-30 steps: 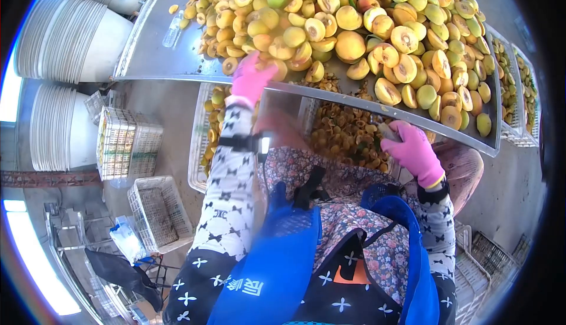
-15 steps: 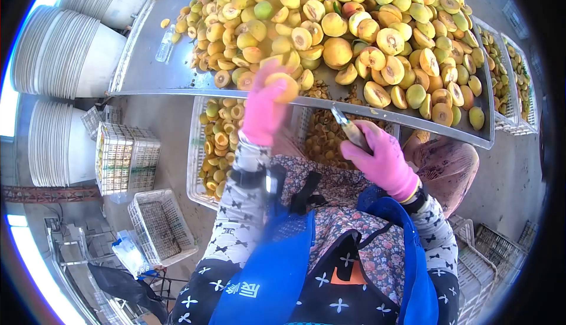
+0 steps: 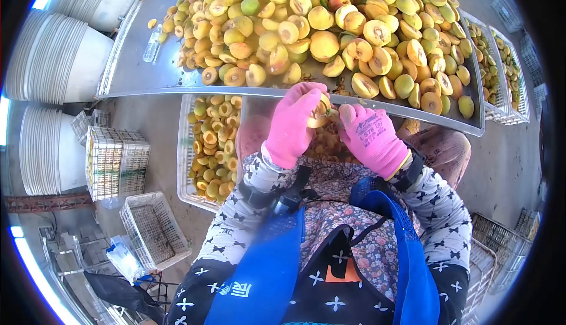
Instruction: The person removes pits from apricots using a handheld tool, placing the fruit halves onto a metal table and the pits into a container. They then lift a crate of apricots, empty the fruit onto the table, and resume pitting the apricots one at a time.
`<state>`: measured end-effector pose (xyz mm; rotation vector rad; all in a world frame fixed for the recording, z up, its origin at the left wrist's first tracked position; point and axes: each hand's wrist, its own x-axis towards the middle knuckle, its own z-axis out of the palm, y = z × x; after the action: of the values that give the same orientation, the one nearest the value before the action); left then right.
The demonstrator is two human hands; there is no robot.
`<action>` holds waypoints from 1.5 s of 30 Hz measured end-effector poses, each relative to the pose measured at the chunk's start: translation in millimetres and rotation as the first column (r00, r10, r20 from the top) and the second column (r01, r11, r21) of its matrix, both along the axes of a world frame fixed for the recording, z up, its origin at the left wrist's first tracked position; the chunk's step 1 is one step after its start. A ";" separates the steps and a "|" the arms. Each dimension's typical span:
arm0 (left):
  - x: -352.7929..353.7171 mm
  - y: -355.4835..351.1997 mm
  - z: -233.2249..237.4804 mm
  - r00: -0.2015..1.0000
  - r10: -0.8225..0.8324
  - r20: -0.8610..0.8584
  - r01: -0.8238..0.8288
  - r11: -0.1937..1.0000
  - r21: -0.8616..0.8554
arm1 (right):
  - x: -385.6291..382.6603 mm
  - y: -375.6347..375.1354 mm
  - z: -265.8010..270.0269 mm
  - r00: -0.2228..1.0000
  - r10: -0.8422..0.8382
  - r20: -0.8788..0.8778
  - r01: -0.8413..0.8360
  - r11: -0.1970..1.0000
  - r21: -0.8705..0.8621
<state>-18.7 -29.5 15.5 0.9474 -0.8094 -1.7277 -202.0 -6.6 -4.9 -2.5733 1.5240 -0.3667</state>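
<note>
In a pink glove, my left hand holds a halved yellow fruit, cut side turned toward my right hand. My right hand, also gloved in pink, is wrapped round the pitting tool, mostly hidden by the fingers; its tip meets the fruit half. Both hands are just below the front edge of a metal table, heaped with halved yellow-green fruit. Below them, a crate of fruit pieces is partly hidden by my hands.
A white crate of fruit halves stands under the table at left. Further left are an empty crate, stacked crates and stacked white tubs. A plastic bottle lies on the table. More fruit crates are at right.
My left hand has moved down and right from the table edge with the fruit half. My right hand has turned and come up to it, bringing the tool to the fruit. The view has shifted slightly.
</note>
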 end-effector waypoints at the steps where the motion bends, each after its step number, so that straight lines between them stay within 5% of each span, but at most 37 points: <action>1: 0.3 1.1 -3.5 1.000 0.022 0.022 -0.022 1.000 -0.015 | -2.2 -0.3 -6.1 0.997 0.037 0.075 -0.037 0.999 0.006; 5: -7.9 4.3 -9.4 0.989 0.130 0.070 -0.125 0.989 -0.075 | 16.4 19.1 -10.1 0.826 -0.019 0.563 -0.082 0.985 0.153; 8: -16.5 6.4 1.4 0.970 0.223 0.095 -0.215 0.973 -0.090 | 28.1 29.2 -3.6 0.726 -0.166 0.667 -0.058 0.952 0.301; 9: -18.6 6.6 2.7 0.962 0.250 0.109 -0.241 0.966 -0.093 | 31.1 30.5 -13.2 0.663 -0.107 0.741 -0.083 0.973 0.216; 11: -22.1 9.1 -5.0 0.903 0.365 0.225 -0.237 0.862 -0.447 | 36.8 34.9 -17.6 0.649 -0.135 0.749 -0.073 0.969 0.238; 13: -17.4 7.1 -12.3 0.903 0.313 0.295 -0.114 0.835 -0.538 | 36.7 36.9 -22.9 0.704 -0.154 0.693 -0.045 0.965 0.260; 15: 0.3 -6.8 -14.1 0.939 0.080 0.336 0.063 0.916 -0.396 | 30.4 30.2 -30.9 0.813 -0.146 0.564 -0.018 0.961 0.275; 18: 6.9 -17.7 -1.4 0.907 -0.221 0.360 0.230 0.973 0.018 | 27.4 34.5 -26.8 0.827 -0.131 0.547 -0.062 0.945 0.322; 19: 7.6 -20.5 -0.7 0.892 -0.251 0.376 0.257 0.966 0.035 | 31.4 35.8 -29.8 0.770 -0.144 0.622 -0.067 0.951 0.303; 21: 1.8 -19.8 0.2 0.951 -0.117 0.285 0.110 0.993 0.043 | 41.7 39.2 -39.6 0.633 -0.165 0.756 -0.066 0.962 0.265; 23: -12.5 -13.6 -1.1 0.979 0.118 0.165 -0.122 0.992 0.019 | 39.4 29.6 -40.0 0.458 -0.432 0.776 -0.273 0.763 0.586; 25: -30.2 -4.7 -3.2 0.898 0.439 -0.006 -0.439 0.898 -0.018 | 35.7 24.9 -28.1 0.442 -0.538 0.718 -0.348 0.635 0.690; 27: -23.9 2.5 -5.9 0.924 0.374 0.076 -0.372 0.927 -0.036 | 32.7 29.0 -2.7 0.557 -0.483 0.676 -0.261 0.670 0.695; 30: -12.9 0.6 1.5 0.967 0.206 0.153 -0.216 0.975 0.057 | 29.5 35.8 -28.0 0.610 -0.099 0.787 -0.248 0.918 0.308; 33: -9.3 -2.0 -0.1 0.955 0.126 0.267 -0.132 0.991 0.004 | 35.4 37.2 -29.6 0.498 -0.296 0.815 -0.310 0.817 0.486; 36: -22.9 0.4 -14.7 0.879 0.374 0.297 -0.264 0.899 -0.349 | 47.1 37.3 4.6 0.193 -0.820 0.538 -0.523 0.378 0.764; 39: -24.8 2.6 -21.1 0.894 0.379 0.240 -0.302 0.904 -0.301 | 32.0 24.2 15.3 0.385 -0.812 0.438 -0.517 0.203 0.831; 42: -20.8 6.1 -18.1 0.919 0.272 0.285 -0.220 0.955 -0.200 | 35.3 38.2 -16.7 0.514 -0.475 0.714 -0.296 0.683 0.667; 45: -11.3 2.8 -12.9 0.946 0.116 0.304 -0.113 0.993 -0.027 | 37.5 41.6 -52.9 0.571 0.000 0.821 -0.146 0.984 0.102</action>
<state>-29.9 -26.7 2.6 1.2511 -0.9392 -1.4955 -164.5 35.1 -57.8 -1.8339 1.0057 -1.1785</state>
